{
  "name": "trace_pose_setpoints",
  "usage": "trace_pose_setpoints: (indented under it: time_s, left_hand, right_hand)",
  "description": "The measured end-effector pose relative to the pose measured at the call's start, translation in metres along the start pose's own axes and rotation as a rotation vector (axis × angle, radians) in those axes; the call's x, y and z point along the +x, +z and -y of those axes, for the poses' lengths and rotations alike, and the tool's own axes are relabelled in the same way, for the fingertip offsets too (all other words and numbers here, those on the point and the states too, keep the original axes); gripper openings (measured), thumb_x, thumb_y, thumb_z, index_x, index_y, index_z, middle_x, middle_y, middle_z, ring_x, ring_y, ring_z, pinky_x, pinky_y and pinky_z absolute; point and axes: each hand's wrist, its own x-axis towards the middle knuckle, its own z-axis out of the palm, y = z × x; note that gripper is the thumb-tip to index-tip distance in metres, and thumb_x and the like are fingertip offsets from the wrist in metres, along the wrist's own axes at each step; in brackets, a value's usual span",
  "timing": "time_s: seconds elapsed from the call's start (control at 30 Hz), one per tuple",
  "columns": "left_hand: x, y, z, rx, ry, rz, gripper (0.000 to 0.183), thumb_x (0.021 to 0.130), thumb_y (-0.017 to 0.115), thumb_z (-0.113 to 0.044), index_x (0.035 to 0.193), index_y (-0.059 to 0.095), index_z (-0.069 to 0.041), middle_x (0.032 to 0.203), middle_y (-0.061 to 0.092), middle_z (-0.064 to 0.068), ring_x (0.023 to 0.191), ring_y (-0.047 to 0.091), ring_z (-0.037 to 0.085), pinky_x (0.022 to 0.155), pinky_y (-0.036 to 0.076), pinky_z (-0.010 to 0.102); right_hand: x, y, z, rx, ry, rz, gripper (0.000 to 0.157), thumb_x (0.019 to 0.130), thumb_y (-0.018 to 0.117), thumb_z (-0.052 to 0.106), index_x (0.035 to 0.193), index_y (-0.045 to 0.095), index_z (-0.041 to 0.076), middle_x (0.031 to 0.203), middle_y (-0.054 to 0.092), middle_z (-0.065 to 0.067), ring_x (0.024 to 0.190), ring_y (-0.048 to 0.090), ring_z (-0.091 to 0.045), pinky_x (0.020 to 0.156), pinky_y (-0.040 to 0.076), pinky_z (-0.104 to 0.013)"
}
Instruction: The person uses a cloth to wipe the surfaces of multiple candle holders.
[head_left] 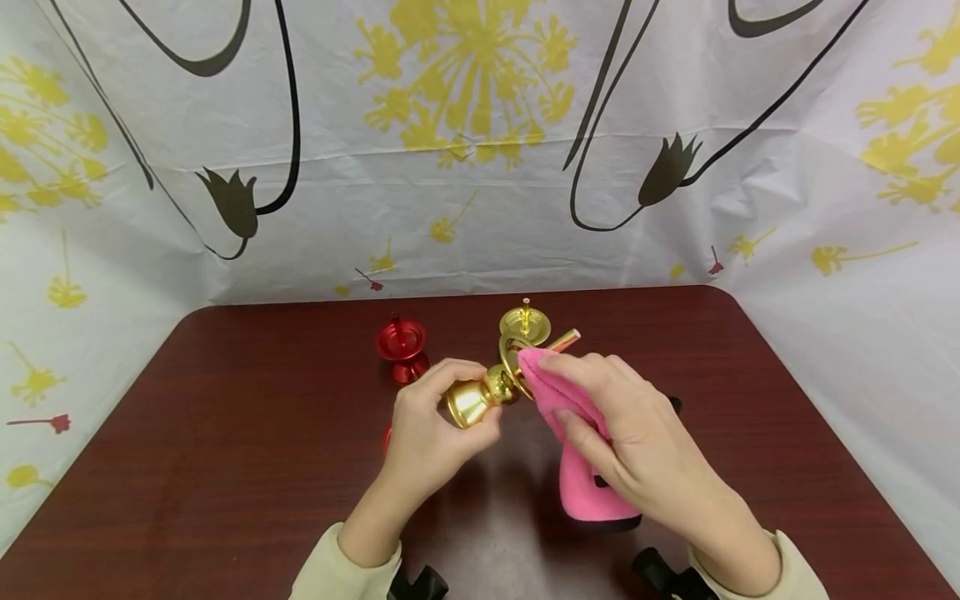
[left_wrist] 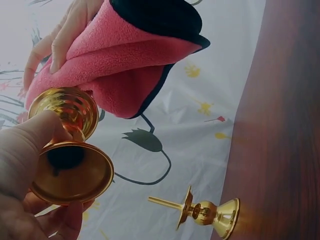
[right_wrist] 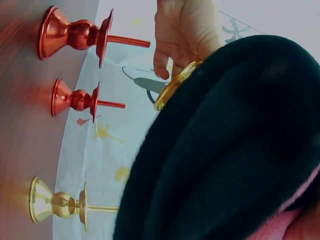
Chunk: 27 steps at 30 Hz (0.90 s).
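My left hand (head_left: 431,425) grips a gold candlestick (head_left: 480,398) by its base and holds it tilted above the table, spike pointing to the far right. In the left wrist view its hollow base (left_wrist: 70,172) faces the camera. My right hand (head_left: 637,442) holds a pink cloth (head_left: 558,400) with a black underside (right_wrist: 235,150) and presses it against the candlestick's drip plate (right_wrist: 175,85). The cloth hangs down toward the table below my right hand.
A second gold candlestick (head_left: 525,323) stands upright behind the held one, and a red candlestick (head_left: 402,346) stands to its left. Another red candlestick (right_wrist: 75,99) is mostly hidden behind my left hand. The dark wooden table (head_left: 225,433) is enclosed by flower-patterned sheeting (head_left: 480,167).
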Motion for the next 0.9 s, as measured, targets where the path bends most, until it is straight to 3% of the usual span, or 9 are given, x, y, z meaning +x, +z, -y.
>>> trace_pose_setpoints:
  time_s: [0.13,0.23,0.4,0.5,0.6,0.67,0.77,0.9]
  left_hand:
    - [-0.001,0.000,-0.001,-0.008,-0.020,0.009,0.030,0.066,0.082,-0.004,0.093,0.070,-0.009,0.094,0.072,0.001,0.083,0.066,0.012,0.066,0.057,0.028]
    - [-0.002,0.000,0.000,-0.011,-0.025,0.021,0.030,0.067,0.082,-0.004,0.093,0.070,-0.010,0.094,0.072,0.000,0.083,0.066,0.013,0.066,0.057,0.029]
    - [-0.003,0.002,0.001,-0.015,-0.053,0.049,0.028,0.067,0.082,-0.005,0.092,0.070,-0.012,0.093,0.072,-0.003,0.082,0.065,0.012,0.066,0.055,0.026]
    - [-0.003,0.002,0.000,-0.011,-0.067,0.054,0.027,0.067,0.082,-0.006,0.092,0.071,-0.012,0.093,0.072,-0.003,0.082,0.065,0.010,0.066,0.056,0.028]
    - [-0.003,0.002,-0.001,-0.012,-0.068,0.053,0.027,0.068,0.082,-0.006,0.092,0.071,-0.012,0.093,0.072,-0.003,0.082,0.066,0.012,0.065,0.056,0.028]
    - [-0.003,0.002,0.000,-0.010,-0.067,0.050,0.027,0.068,0.082,-0.007,0.092,0.071,-0.012,0.094,0.072,-0.002,0.082,0.066,0.013,0.065,0.056,0.027]
    - [-0.003,0.002,0.000,-0.004,-0.059,0.041,0.027,0.067,0.082,-0.007,0.091,0.071,-0.011,0.093,0.072,-0.002,0.081,0.066,0.015,0.065,0.057,0.030]
    - [-0.002,0.002,-0.002,0.009,-0.044,0.047,0.028,0.066,0.083,-0.008,0.092,0.071,-0.012,0.093,0.072,-0.002,0.081,0.067,0.016,0.065,0.057,0.030]
  right_hand:
    - [0.001,0.001,-0.003,0.018,-0.066,0.039,0.041,0.093,0.063,0.010,0.131,0.062,0.024,0.099,0.056,0.011,0.080,0.047,0.001,0.070,0.040,-0.010]
    - [0.003,0.000,-0.005,0.072,-0.055,0.025,0.036,0.091,0.066,0.008,0.123,0.066,0.023,0.097,0.055,0.010,0.071,0.043,0.003,0.064,0.038,-0.009]
    - [0.005,-0.001,-0.010,0.191,-0.050,-0.117,0.035,0.081,0.074,0.004,0.114,0.071,0.017,0.086,0.057,0.010,0.067,0.040,0.003,0.057,0.034,-0.010]
    - [0.007,-0.003,-0.014,0.230,-0.061,-0.212,0.025,0.084,0.074,0.008,0.109,0.073,0.011,0.082,0.059,0.006,0.067,0.041,0.002,0.054,0.033,-0.011]
    - [0.007,-0.003,-0.016,0.258,-0.055,-0.252,0.019,0.090,0.072,0.017,0.107,0.074,0.008,0.081,0.059,0.004,0.068,0.042,0.000,0.054,0.033,-0.013]
    - [0.008,0.000,-0.017,0.261,-0.069,-0.237,0.019,0.091,0.071,0.019,0.108,0.073,0.009,0.081,0.059,0.005,0.069,0.042,-0.001,0.054,0.033,-0.013]
    - [0.008,0.007,-0.017,0.279,-0.101,-0.172,0.023,0.087,0.072,0.009,0.110,0.073,0.011,0.085,0.063,0.005,0.072,0.045,-0.001,0.057,0.036,-0.012]
    - [0.006,0.008,-0.021,0.420,-0.101,-0.084,0.042,0.073,0.071,-0.012,0.110,0.073,0.010,0.097,0.070,0.000,0.079,0.056,-0.004,0.060,0.043,-0.014]
